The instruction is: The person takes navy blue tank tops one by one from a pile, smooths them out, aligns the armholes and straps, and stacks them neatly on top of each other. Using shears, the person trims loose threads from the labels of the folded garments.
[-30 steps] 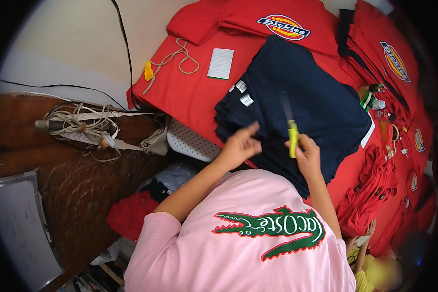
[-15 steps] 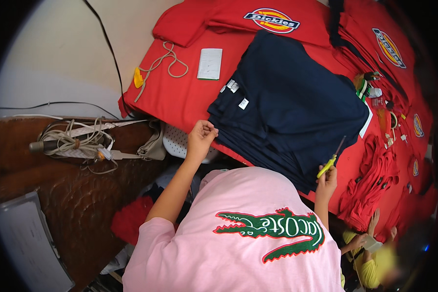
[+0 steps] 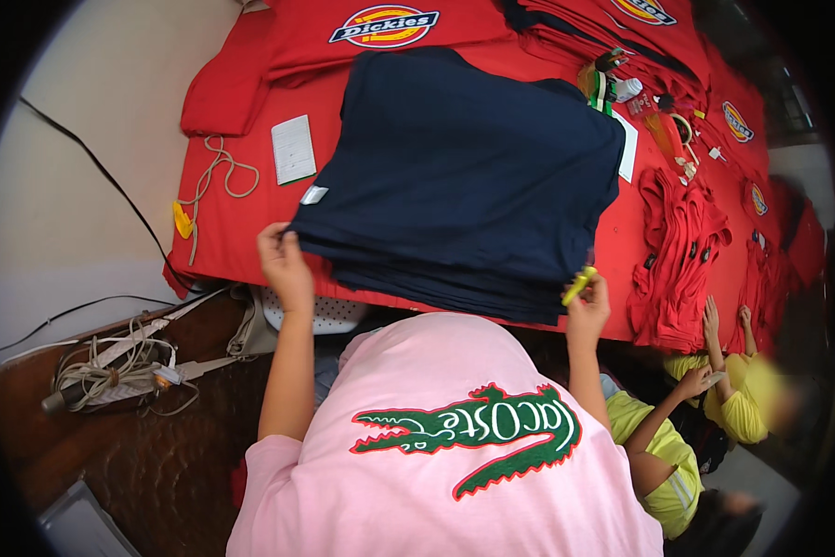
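Note:
A stack of folded navy blue cloth pieces (image 3: 473, 176) lies in front of me, its near edge along the table's front. At its near left corner, the fingers of my left hand (image 3: 290, 269) are closed on the edge of the top layer. A small white label (image 3: 314, 195) shows just above that corner. Yellow-handled scissors (image 3: 578, 286) are held in my right hand (image 3: 587, 311), beside the stack's near right corner. Their blades are mostly hidden or blurred against the cloth. Whether my right fingers also grip the cloth, I cannot tell.
The table (image 3: 380, 295) has a red covering. A small notepad (image 3: 293, 149) and a beige cord (image 3: 215, 176) lie left. Tools and a white bottle (image 3: 628, 89) stand far right, with red garments (image 3: 670, 265) nearer. People in yellow (image 3: 654, 455) work at right. Bundled cables (image 3: 116, 376) hang lower left.
My view has shifted, so the table appears further left. My left hand has taken hold of the cloth's near left corner, and the top layer is spread flatter. The scissors have come to the right corner.

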### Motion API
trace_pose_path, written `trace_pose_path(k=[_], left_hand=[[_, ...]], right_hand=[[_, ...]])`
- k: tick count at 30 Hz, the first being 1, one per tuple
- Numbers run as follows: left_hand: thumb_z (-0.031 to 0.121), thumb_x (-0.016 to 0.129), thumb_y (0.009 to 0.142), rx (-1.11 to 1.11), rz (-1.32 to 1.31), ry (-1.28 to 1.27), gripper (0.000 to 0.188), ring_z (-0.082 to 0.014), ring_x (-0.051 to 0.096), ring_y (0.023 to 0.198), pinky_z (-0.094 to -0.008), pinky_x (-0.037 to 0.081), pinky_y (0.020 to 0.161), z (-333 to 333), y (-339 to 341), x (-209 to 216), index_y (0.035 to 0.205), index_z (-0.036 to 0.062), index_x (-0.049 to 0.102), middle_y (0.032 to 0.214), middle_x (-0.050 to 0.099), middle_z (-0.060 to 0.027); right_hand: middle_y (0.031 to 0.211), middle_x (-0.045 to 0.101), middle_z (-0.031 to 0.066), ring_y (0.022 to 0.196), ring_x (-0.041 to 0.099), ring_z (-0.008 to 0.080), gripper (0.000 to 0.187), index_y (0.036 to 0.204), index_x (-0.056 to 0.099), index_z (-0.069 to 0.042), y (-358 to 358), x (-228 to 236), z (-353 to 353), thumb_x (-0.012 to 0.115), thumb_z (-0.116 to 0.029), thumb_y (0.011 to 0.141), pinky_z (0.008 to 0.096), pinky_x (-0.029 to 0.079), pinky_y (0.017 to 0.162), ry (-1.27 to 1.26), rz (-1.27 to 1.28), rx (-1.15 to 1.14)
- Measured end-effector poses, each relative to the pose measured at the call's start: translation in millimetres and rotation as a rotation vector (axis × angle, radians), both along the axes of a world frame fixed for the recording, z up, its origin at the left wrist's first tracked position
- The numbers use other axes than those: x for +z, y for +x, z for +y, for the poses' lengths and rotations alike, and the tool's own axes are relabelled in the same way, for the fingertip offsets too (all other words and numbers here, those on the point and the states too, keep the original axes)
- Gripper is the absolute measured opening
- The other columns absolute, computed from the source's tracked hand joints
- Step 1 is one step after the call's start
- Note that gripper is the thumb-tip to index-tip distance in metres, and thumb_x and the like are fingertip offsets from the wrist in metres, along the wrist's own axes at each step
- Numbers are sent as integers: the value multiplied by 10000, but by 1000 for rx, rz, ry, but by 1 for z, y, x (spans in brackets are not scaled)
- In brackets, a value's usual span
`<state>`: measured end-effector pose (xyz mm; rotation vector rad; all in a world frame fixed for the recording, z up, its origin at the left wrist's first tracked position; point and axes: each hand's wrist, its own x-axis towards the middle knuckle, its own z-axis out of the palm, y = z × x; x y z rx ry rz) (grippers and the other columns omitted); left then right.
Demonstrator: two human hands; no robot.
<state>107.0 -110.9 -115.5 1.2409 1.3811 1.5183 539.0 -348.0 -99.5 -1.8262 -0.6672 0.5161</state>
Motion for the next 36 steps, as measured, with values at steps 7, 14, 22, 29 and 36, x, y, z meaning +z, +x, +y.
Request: trace_pose_path(k=[7, 14, 22, 29, 36], left_hand=[[-33, 555, 1038, -70, 0, -242, 140, -105, 636, 966, -244, 510, 880, -17, -26, -33, 1159, 18, 603, 1078, 659, -57], [154, 637, 986, -417, -258, -586, 85, -157, 678, 783, -290, 570, 676, 59, -6, 80, 1037, 90, 614, 848, 645, -46], [76, 670, 1023, -368, -129, 97, 305, -271, 653, 1271, -381, 547, 1025, 128, 117, 167, 1294, 5, 549, 1412, 632, -189], [24, 654, 1013, -615, 105, -292, 118, -90, 650, 918, -240, 505, 807, -14, 102, 23, 1105, -7, 722, 1029, 726, -35], [50, 785, 903, -727, 527, -24, 132, -200, 709, 912, -323, 565, 798, -121, 182, 20, 1034, 40, 787, 1022, 741, -79]], right_hand=[[961, 630, 47, 839, 656, 87, 346, 1180, 615, 23, 37, -1, -63, 627, 145, 857, 234, 559, 731, -203, 25, -33], [991, 678, 40, 887, 660, 129, 241, 1081, 666, -11, 99, 80, 25, 728, 18, 850, 289, 564, 820, 35, 78, 309], [1138, 706, 83, 1028, 743, 195, 327, 1313, 608, 13, 170, 151, 144, 692, -17, 998, 316, 594, 897, 510, -101, 152], [999, 673, 53, 853, 664, 123, 289, 1195, 674, 18, 142, 54, 33, 780, -91, 950, 291, 607, 602, 45, 216, 162], [896, 708, 50, 641, 611, 74, 314, 1167, 695, 36, 112, -10, -38, 800, -179, 963, 240, 516, 470, -176, 434, 65]])
